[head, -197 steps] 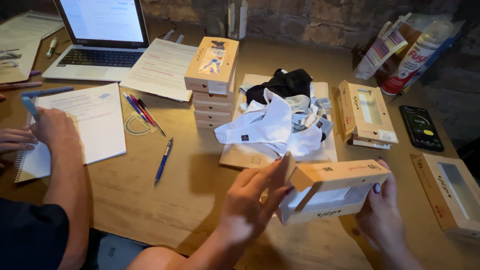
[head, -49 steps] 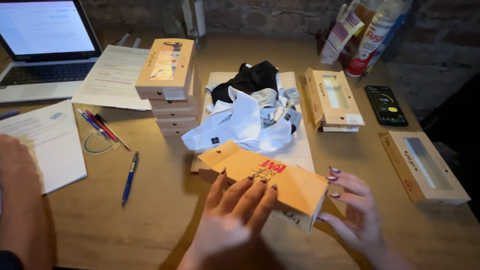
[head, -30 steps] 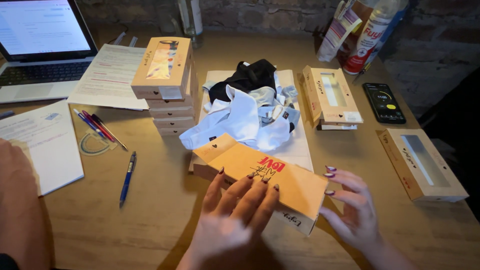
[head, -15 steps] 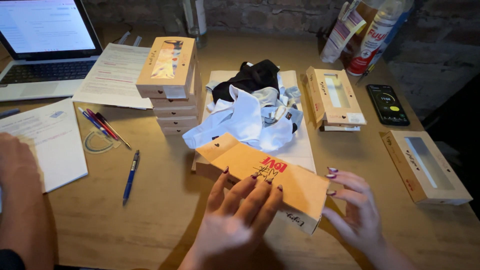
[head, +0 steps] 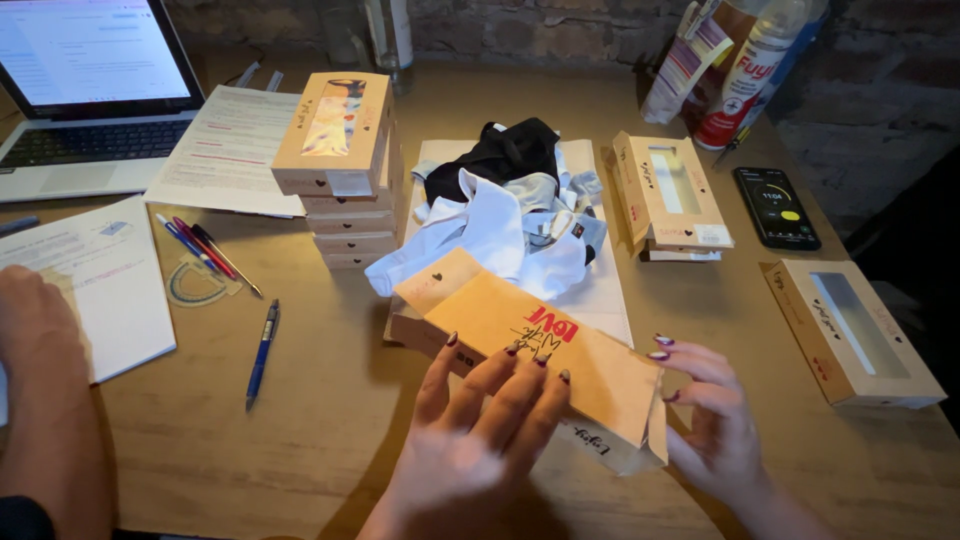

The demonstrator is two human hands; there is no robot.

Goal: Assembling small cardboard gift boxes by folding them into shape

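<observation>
I hold a long tan cardboard box (head: 540, 345) with red and black lettering on its upper face, tilted over the wooden table (head: 320, 440). My left hand (head: 480, 430) lies flat against its near side with the fingers spread over the top face. My right hand (head: 715, 415) grips the box's right end. One end flap at the upper left stands open. Behind the box lies a heap of white, grey and black garments (head: 510, 215) on a flat white sheet.
A stack of similar boxes (head: 340, 165) stands at the left of the garments. Two window boxes (head: 670, 195) (head: 850, 330) lie at the right, with a phone (head: 775, 205) between them. A laptop (head: 85, 90), papers, pens (head: 262, 340) and another person's arm (head: 45, 390) fill the left.
The box has been turned from its window side to its plain lettered face and tilted. Over the last second my hands barely shift on it.
</observation>
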